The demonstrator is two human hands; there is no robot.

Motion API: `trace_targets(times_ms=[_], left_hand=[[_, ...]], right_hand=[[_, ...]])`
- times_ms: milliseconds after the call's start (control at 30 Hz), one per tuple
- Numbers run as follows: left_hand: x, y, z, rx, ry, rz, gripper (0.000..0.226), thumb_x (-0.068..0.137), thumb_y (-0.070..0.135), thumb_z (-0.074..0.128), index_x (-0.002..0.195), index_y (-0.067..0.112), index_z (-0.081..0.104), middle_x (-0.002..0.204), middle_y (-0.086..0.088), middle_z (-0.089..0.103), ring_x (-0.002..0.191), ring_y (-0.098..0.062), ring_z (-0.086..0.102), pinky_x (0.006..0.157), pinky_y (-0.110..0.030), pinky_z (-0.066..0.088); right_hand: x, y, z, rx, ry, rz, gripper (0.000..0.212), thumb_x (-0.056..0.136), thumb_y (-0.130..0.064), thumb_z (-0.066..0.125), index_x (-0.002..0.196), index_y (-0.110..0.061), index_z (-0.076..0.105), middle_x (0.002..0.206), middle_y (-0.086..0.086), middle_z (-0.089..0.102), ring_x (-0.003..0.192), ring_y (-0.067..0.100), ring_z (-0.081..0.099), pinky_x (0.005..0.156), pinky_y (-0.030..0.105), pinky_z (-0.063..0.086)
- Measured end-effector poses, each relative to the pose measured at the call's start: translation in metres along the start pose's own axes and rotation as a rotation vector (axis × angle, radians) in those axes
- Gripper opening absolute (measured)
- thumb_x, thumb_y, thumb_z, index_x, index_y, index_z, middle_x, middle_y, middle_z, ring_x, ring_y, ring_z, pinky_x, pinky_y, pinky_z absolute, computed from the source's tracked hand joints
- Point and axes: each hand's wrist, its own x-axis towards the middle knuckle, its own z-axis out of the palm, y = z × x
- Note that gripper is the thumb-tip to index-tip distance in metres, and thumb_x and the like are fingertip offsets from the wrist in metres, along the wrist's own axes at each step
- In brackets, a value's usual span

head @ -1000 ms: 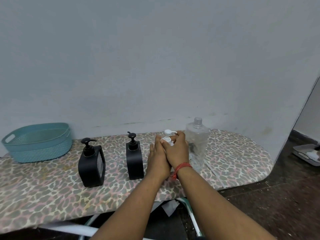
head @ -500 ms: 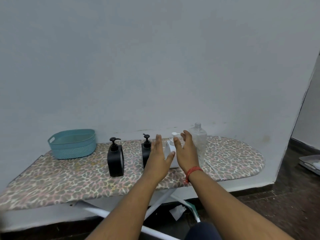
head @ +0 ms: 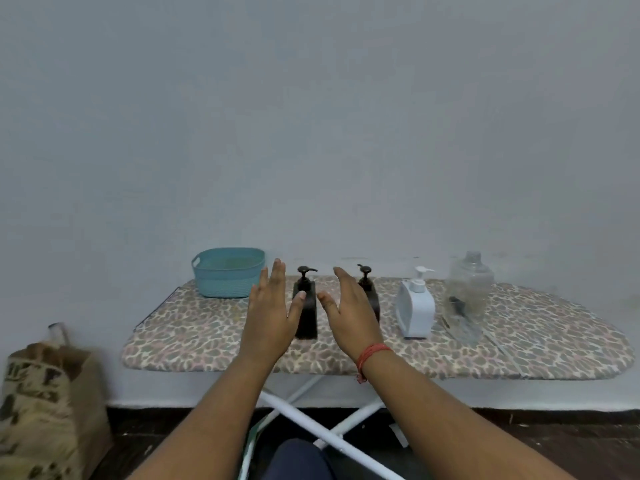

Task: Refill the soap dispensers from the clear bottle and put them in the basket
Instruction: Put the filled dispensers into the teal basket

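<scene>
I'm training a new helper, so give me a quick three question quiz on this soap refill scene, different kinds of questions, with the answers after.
1. True or false: a dispenser already sits in the basket.
2. Multiple choice: what stands right beside the clear bottle? A) the basket B) the white dispenser C) a black dispenser
3. Fill in: the left hand and right hand are both ____ and hold nothing, on either side of the left black dispenser.

Key
1. False. All three dispensers, including the right black dispenser, stand on the ironing board.
2. B
3. open
</scene>
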Motion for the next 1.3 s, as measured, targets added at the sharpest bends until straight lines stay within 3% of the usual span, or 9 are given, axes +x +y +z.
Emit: trace_targets(times_ms=[233, 400, 500, 667, 800, 900, 1000, 1167, 1300], left_hand=[[-0.002, -0.046, 0.026, -0.342, -0.15, -0.379, 0.067, 0.106, 0.05, 0.039, 0.163, 0.03, 0.01, 0.169, 0.006, 0.015, 0.154, -0.015, 0.019, 0.121, -0.034, 0.019], [0.013, -0.044, 0.047, -0.558, -0.262, -0.52, 0.062, 0.105, 0.055, 0.036, 0.161, 0.036, 0.017, 0.167, 0.008, 0.022, 0.152, -0.015, 0.026, 0.114, -0.029, 0.023], [0.024, -0.037, 0.055, -0.646, -0.295, -0.521, 0.053, 0.107, 0.051, 0.034, 0.158, 0.041, 0.024, 0.162, 0.008, 0.034, 0.148, -0.016, 0.034, 0.109, -0.027, 0.028], [0.035, -0.034, 0.061, -0.736, -0.278, -0.516, 0.048, 0.109, 0.041, 0.036, 0.157, 0.044, 0.029, 0.158, 0.007, 0.042, 0.14, -0.015, 0.044, 0.114, -0.033, 0.036], [0.053, -0.043, 0.04, -0.736, -0.226, -0.503, 0.047, 0.109, 0.042, 0.037, 0.156, 0.043, 0.033, 0.155, 0.008, 0.046, 0.138, -0.014, 0.047, 0.115, -0.036, 0.037], [0.084, -0.057, 0.008, -0.695, -0.166, -0.414, 0.04, 0.109, 0.042, 0.036, 0.148, 0.045, 0.042, 0.14, 0.012, 0.056, 0.128, -0.012, 0.053, 0.105, -0.033, 0.04], [0.127, -0.079, -0.027, -0.638, -0.091, -0.393, 0.034, 0.108, 0.037, 0.038, 0.14, 0.04, 0.051, 0.124, 0.011, 0.062, 0.113, -0.011, 0.057, 0.094, -0.032, 0.042], [0.192, -0.141, -0.073, -0.599, 0.016, -0.469, 0.024, 0.101, 0.021, 0.048, 0.119, 0.023, 0.063, 0.116, -0.001, 0.069, 0.106, -0.017, 0.066, 0.096, -0.041, 0.053], [0.221, -0.195, -0.084, -0.579, -0.024, -0.578, 0.028, 0.096, 0.004, 0.052, 0.12, 0.01, 0.064, 0.116, -0.013, 0.07, 0.11, -0.029, 0.067, 0.101, -0.051, 0.053]], right_hand=[[0.01, 0.011, 0.062, 0.19, -0.049, 0.208, 0.061, 0.101, -0.041, 0.05, 0.154, -0.019, 0.028, 0.157, 0.001, 0.035, 0.143, 0.018, 0.035, 0.117, 0.033, 0.029], [0.021, 0.024, 0.088, 0.351, -0.074, 0.39, 0.054, 0.102, -0.038, 0.048, 0.152, -0.022, 0.033, 0.15, 0.002, 0.047, 0.135, 0.02, 0.047, 0.113, 0.042, 0.037], [0.025, 0.027, 0.096, 0.42, -0.073, 0.388, 0.039, 0.104, -0.036, 0.044, 0.142, -0.032, 0.045, 0.13, -0.006, 0.061, 0.119, 0.014, 0.059, 0.105, 0.037, 0.046], [0.032, 0.023, 0.107, 0.443, -0.042, 0.368, 0.035, 0.105, -0.036, 0.041, 0.139, -0.037, 0.048, 0.124, -0.011, 0.062, 0.112, 0.008, 0.061, 0.097, 0.031, 0.049], [0.052, 0.001, 0.113, 0.455, -0.06, 0.312, 0.024, 0.105, -0.036, 0.042, 0.125, -0.046, 0.051, 0.111, -0.022, 0.062, 0.102, -0.005, 0.059, 0.081, 0.016, 0.046], [0.086, -0.027, 0.123, 0.418, -0.068, 0.224, 0.019, 0.103, -0.041, 0.042, 0.121, -0.041, 0.049, 0.101, -0.027, 0.06, 0.091, -0.012, 0.057, 0.069, 0.013, 0.042], [0.133, -0.059, 0.138, 0.413, -0.087, 0.166, 0.019, 0.101, -0.04, 0.046, 0.117, -0.031, 0.044, 0.096, -0.019, 0.06, 0.085, -0.005, 0.058, 0.063, 0.018, 0.042], [0.207, -0.103, 0.178, 0.435, -0.252, 0.144, 0.033, 0.097, -0.032, 0.054, 0.125, -0.022, 0.039, 0.1, -0.007, 0.059, 0.091, 0.014, 0.061, 0.07, 0.025, 0.046], [0.241, -0.113, 0.222, 0.349, -0.382, 0.184, 0.047, 0.094, -0.018, 0.056, 0.137, -0.011, 0.036, 0.122, 0.011, 0.061, 0.108, 0.028, 0.061, 0.095, 0.044, 0.05]])
